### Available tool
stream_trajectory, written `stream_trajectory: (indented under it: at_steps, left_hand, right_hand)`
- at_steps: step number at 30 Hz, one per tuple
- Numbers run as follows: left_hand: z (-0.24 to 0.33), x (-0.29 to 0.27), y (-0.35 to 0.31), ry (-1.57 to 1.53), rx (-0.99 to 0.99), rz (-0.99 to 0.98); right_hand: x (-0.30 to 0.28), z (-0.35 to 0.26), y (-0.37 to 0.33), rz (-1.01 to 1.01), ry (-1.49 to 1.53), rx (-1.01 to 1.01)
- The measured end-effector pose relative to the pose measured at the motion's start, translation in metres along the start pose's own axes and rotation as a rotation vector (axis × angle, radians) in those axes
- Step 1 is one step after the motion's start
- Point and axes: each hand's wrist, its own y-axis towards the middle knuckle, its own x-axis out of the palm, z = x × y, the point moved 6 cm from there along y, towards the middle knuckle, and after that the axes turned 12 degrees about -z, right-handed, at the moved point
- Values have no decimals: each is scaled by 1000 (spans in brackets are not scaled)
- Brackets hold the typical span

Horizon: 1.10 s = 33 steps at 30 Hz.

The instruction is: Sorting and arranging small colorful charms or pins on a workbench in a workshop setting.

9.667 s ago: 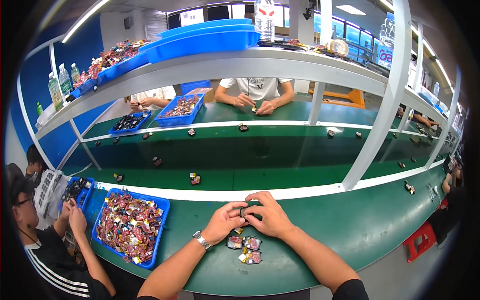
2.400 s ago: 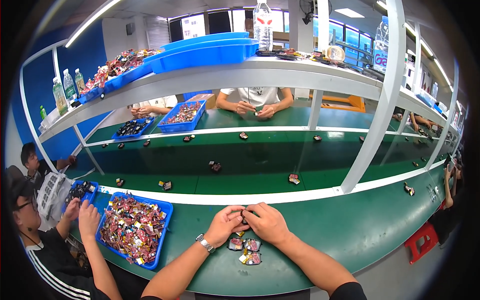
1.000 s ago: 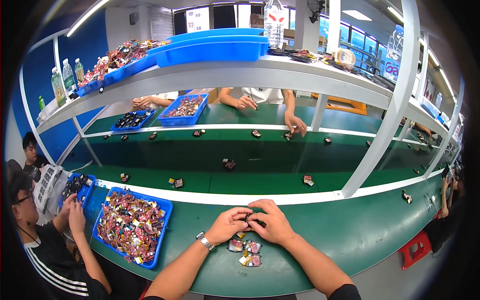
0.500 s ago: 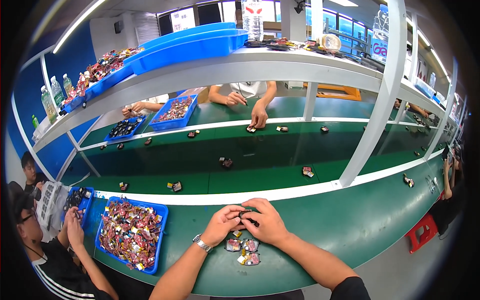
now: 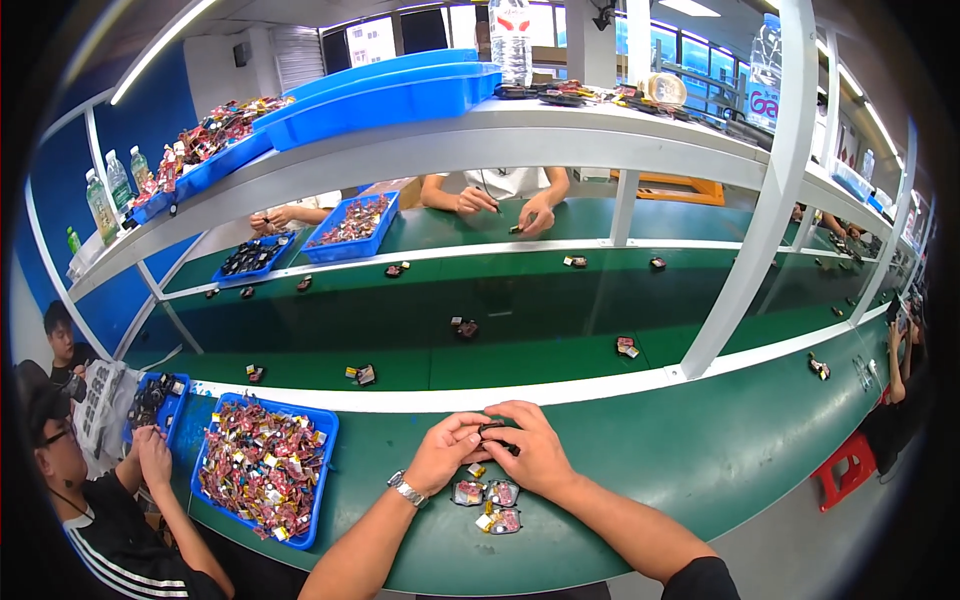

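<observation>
Over the green bench, my left hand (image 5: 446, 455) and my right hand (image 5: 536, 452) meet with fingertips closed around a small black plastic piece (image 5: 492, 428). Fingers cover most of it, so its full shape is hidden. Just below my hands lie three small assemblies in dark casings with red boards and white-and-yellow parts: one at the left (image 5: 467, 492), another at the right (image 5: 503, 493), and a third nearer me (image 5: 499, 520). A tiny yellow-and-white piece (image 5: 476, 470) rests beside my left fingers.
Left of my arms stands a blue tray (image 5: 328, 450) heaped with red boards. A white rail (image 5: 430, 399) separates the bench from a green belt (image 5: 540, 345) carrying scattered assemblies. An overhead shelf (image 5: 420, 140) and slanted post (image 5: 745, 220) stand ahead. Co-workers sit left and opposite.
Pieces on the belt have shifted slightly right. The co-worker opposite has drawn a hand back from the belt edge with a small piece. My hands keep the same hold.
</observation>
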Motion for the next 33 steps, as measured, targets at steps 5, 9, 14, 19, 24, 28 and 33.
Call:
stream_trajectory:
  at_steps: [5, 9, 14, 19, 24, 28, 33]
  left_hand:
    - [-1, -1, 0, 60, 30, 31]
    - [-1, -7, -1, 19, 41, 55]
    - [2, -3, 0, -36, 63, 27]
    - [1, 0, -1, 13, 65, 54]
    - [-2, -2, 1, 32, 84, 82]
    - [0, -3, 0, 5, 105, 77]
    - [1, -1, 2, 53, 107, 104]
  right_hand:
    - [3, -1, 1, 16, 28, 36]
    - [3, -5, 4, 3, -25, -36]
    - [1, -2, 3, 14, 1, -10]
    - [5, 6, 0, -2, 102, 54]
    - [12, 11, 2, -33, 189, 75]
    - [11, 14, 2, -10, 124, 102]
    - [14, 16, 4, -30, 162, 86]
